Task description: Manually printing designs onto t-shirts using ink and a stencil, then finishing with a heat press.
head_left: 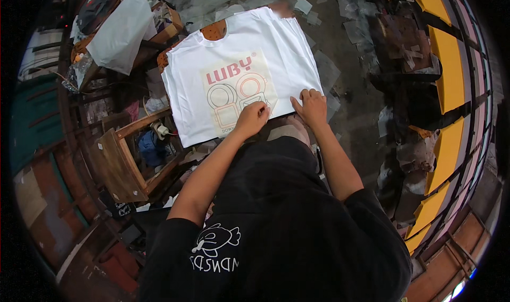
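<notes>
A white T-shirt (186,84) lies spread in front of me, on top of what looks like a stack of white shirts. A cream, see-through film sheet (260,68) covers the middle of its chest, over red lettering and line drawings of round and square shapes. My left hand (253,119) is closed at the sheet's near right corner, its fingertips pinched together there; the corner looks slightly lifted. Resting on the shirt's near right edge, my right hand (313,108) has its thumb and fingers apart, with nothing seen in it.
To the left are a wooden frame box (133,158) and a large white plastic bag (119,36) among clutter. Loose clear sheets (324,68) litter the dark floor. Along the right stands a rack with yellow panels (449,68).
</notes>
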